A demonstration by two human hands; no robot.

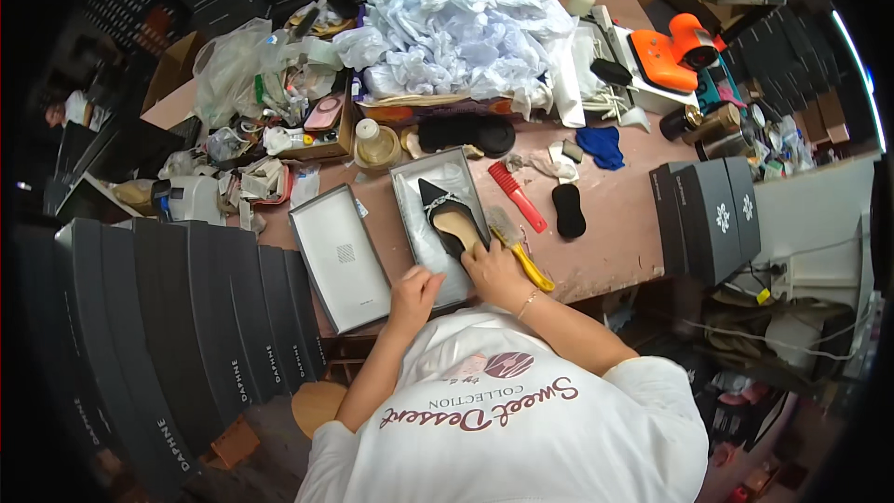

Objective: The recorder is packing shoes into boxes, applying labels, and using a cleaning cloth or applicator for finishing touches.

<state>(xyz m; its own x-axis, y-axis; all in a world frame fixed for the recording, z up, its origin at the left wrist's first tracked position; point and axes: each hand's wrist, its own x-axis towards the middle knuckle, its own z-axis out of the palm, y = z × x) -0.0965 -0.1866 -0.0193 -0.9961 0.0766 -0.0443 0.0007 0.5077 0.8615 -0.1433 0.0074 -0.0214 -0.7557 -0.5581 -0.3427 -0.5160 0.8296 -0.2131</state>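
An open grey shoebox lies at the near middle of the table, lined with white tissue paper. In it rests a black pointed shoe with a pale insole and a sparkling strap across the front, its toe pointing away from me. My right hand is closed over the shoe's heel end at the near right of the box. My left hand is closed at the box's near left edge; whatever its fingers hold is hidden. The box lid lies inside up, left of the box.
Right of the box are a yellow-handled brush, a red brush and a black pad. Crumpled white tissue heaps at the back. Dark shoeboxes stand at left and right. A bottle stands behind the lid.
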